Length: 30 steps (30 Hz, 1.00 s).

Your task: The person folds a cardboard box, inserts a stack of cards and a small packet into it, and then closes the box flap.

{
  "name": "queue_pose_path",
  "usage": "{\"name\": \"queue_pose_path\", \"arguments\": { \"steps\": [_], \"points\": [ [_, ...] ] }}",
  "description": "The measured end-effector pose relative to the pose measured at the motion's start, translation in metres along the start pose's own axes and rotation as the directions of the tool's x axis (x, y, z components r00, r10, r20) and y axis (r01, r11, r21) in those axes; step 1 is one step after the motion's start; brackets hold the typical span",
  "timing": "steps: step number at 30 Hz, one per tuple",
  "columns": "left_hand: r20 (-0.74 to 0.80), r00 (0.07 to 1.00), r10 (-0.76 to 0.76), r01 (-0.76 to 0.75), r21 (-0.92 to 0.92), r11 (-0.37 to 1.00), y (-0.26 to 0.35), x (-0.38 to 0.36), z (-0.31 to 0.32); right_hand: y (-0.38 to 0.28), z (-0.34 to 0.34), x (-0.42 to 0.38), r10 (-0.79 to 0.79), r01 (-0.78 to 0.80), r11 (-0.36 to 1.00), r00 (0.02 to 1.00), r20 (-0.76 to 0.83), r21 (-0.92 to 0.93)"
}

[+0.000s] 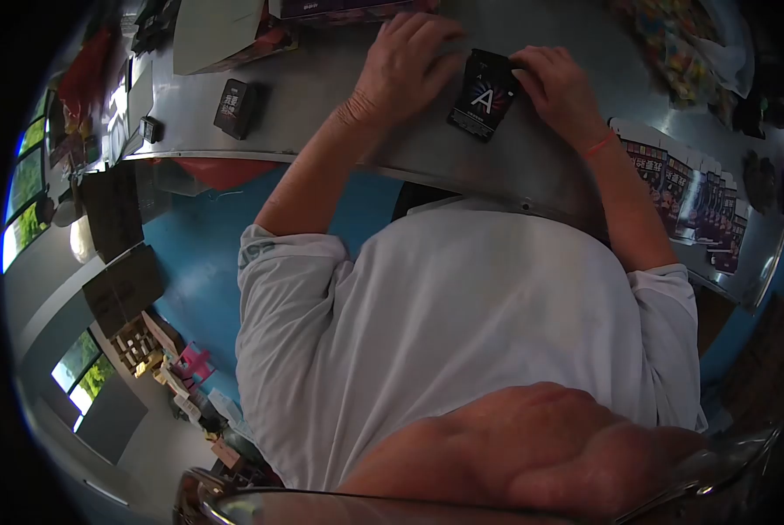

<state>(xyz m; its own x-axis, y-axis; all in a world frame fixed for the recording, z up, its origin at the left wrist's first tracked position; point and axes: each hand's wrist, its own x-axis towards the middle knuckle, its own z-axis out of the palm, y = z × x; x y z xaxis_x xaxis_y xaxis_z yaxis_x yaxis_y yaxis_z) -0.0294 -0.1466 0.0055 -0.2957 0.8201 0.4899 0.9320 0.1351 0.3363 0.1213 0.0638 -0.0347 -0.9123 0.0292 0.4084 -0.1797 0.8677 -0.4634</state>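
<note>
A: Left side first?
B: Small dark box is lying alone on the metal table, well apart from the hands.
A: Left hand?
B: Fingers are curling onto the black packet, pinching its left edge.
A: Right hand?
B: Gripping the packet's upper right edge. Packet is lying flat between both hands.
A: Far right?
B: Row of printed packets is lining the table edge.
</note>
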Motion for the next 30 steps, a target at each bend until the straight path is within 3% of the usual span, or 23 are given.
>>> {"name": "queue_pose_path", "arguments": {
  "steps": [3,6,11,17,23,30],
  "points": [
    [0.116,0.946,-0.303,0.312,-0.071,0.947,0.04,-0.028,0.033,-0.008,0.004,-0.007,-0.042,0.042,0.998,0.999,-0.002,-0.052],
    [0.109,0.924,-0.367,0.366,0.03,0.93,0.046,-0.038,0.05,-0.019,0.007,-0.012,-0.027,0.029,0.997,0.999,0.042,-0.067],
    [0.101,0.909,-0.405,0.404,0.027,0.914,0.047,-0.039,0.055,-0.028,0.01,-0.016,0.027,-0.028,1.0,0.999,-0.039,-0.015],
    [0.047,0.919,-0.39,0.392,-0.031,0.919,0.051,-0.042,0.056,-0.032,0.006,-0.021,-0.072,0.064,0.994,0.993,-0.088,-0.088],
    [0.082,0.91,-0.406,0.41,-0.038,0.911,0.052,-0.046,0.06,-0.038,0.007,-0.026,-0.036,0.036,0.999,0.996,-0.086,-0.002],
    [0.012,0.914,-0.405,0.404,-0.085,0.911,0.053,-0.048,0.063,-0.045,0.005,-0.029,-0.064,0.064,0.998,0.994,-0.09,0.003]
  ]
}}
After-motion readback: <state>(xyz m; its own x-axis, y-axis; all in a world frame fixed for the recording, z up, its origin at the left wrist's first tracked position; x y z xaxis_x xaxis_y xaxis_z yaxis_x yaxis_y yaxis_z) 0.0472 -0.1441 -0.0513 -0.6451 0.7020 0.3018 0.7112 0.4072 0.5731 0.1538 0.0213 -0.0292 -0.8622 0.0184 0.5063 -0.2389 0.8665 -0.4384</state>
